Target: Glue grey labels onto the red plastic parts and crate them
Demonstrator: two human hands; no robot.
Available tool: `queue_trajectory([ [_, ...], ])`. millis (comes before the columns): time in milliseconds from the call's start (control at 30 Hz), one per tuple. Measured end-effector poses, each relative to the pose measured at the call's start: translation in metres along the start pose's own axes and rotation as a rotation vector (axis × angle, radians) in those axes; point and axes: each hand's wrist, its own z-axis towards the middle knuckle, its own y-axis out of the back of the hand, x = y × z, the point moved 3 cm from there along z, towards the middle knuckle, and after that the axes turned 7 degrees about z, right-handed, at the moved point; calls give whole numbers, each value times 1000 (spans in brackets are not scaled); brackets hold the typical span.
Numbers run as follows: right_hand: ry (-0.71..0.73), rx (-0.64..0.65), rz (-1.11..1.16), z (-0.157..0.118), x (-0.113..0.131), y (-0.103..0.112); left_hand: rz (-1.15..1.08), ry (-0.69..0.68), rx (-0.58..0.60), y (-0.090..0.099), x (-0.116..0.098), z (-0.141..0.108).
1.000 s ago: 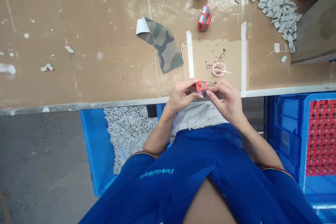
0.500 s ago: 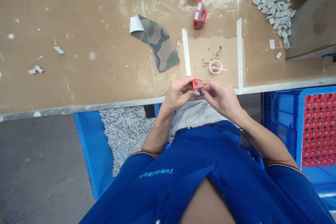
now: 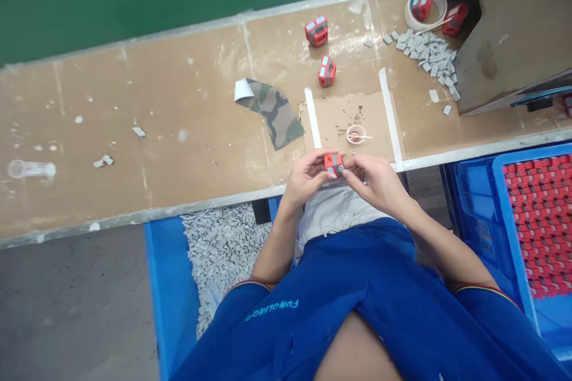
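Near the table's front edge, my left hand [image 3: 308,178] is closed around the left side of a small red and grey toy piece [image 3: 333,163]. The fingertips of my right hand [image 3: 373,181] pinch at its right side; whether they grip anything besides the piece is too small to tell. Just beyond my hands stands a small clear cup [image 3: 356,134] with reddish contents and a thin stick lying across it. Farther back on the table are two similar red and grey pieces, one nearer [image 3: 327,71] and one farther [image 3: 316,31].
A camouflage cloth strip [image 3: 279,116] lies left of the cup. Grey tiles [image 3: 429,53] are heaped at the back right, beside a tape roll [image 3: 407,12] and a cardboard box [image 3: 513,30]. Blue bins [image 3: 172,286] flank my body, one with grey pieces, one with red pieces.
The view has shifted, showing more of the table's far side and a green surface beyond it. My hands still hold the red piece together, with only slight finger movement.
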Motion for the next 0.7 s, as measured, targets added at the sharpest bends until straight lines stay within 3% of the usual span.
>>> queue_trajectory([
  [100,59,-44,-43,-13,12,9,141,-98,97,-3,-22,1],
  [200,81,-72,-137,-43,28,32,362,-246,257,4,-48,24],
  [233,73,-87,-178,-56,32,44,451,-279,245,11,-54,40],
  [333,-9,-218,-378,-94,33,92,761,-279,-1,39,-60,103],
  [433,-214,-463,-642,-117,9,153,979,-171,-65,52,-41,165],
  [533,-545,-636,-848,-120,-33,213,1049,-115,-38,51,-24,197],
  [600,-729,-645,-974,-111,-62,246,1002,-88,-19,52,-25,198],
  [700,-914,-616,-1086,-92,-92,283,873,40,-81,62,-43,172],
])
